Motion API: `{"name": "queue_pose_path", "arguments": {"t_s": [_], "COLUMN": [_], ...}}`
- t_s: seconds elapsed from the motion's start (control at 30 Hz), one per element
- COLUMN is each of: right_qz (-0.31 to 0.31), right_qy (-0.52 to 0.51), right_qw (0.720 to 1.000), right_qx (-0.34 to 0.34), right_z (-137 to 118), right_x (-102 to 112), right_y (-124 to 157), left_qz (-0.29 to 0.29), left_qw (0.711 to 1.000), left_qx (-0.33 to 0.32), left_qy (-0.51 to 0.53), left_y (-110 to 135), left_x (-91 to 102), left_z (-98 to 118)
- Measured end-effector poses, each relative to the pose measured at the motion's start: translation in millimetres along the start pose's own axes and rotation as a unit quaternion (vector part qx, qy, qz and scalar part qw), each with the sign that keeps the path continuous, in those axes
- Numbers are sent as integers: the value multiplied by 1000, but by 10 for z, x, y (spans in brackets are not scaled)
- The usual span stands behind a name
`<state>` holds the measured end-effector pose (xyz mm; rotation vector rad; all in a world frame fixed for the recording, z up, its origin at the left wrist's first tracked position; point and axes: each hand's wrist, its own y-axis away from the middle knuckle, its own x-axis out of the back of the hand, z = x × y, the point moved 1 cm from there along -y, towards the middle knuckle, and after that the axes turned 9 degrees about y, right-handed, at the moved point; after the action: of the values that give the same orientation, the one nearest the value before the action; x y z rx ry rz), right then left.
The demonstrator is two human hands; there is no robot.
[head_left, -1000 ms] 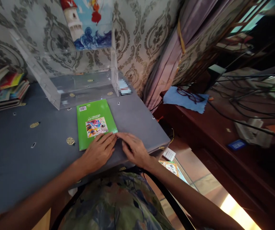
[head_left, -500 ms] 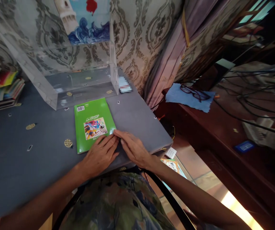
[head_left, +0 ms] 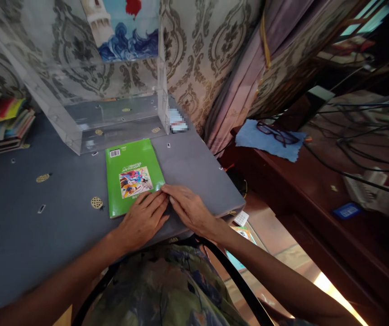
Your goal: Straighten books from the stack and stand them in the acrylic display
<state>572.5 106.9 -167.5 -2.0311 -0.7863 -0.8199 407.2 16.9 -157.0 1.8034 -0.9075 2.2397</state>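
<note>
Dim light, sunlit floor (head_left: 325, 283), green book (head_left: 131, 158) glinting; stretched edges

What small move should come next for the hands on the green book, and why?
I'd probably ease the left hand off the green book first. It lies across the near edge, so it could hinder lifting, while the right hand is at the near right corner. The book lies flat and closed, barcode side up.

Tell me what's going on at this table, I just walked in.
A person rests the left hand over the near edge of a closed green book, with the right hand at its near right corner, fingertips meeting. The book lies flat on the covered table. Just beyond stands a clear panelled stand.
</note>
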Motion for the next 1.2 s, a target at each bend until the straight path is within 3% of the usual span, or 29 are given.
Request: {"name": "queue_pose_path", "arguments": {"t_s": [0.23, 0.7, 1.2], "right_qz": [-21, -37, -105], "right_qy": [29, 48, 128], "right_qw": [999, 998, 985], "right_qx": [32, 35, 47], "right_z": [10, 73, 55], "right_x": [-21, -9, 25], "right_y": [-75, -114, -28], "left_qz": [11, 25, 42], "left_qw": [1000, 1000, 999], "left_qx": [-2, 11, 13], "left_qy": [-13, 13, 29], "left_y": [-10, 6, 31], "left_x": [2, -8, 5], "left_z": [2, 2, 1]}}
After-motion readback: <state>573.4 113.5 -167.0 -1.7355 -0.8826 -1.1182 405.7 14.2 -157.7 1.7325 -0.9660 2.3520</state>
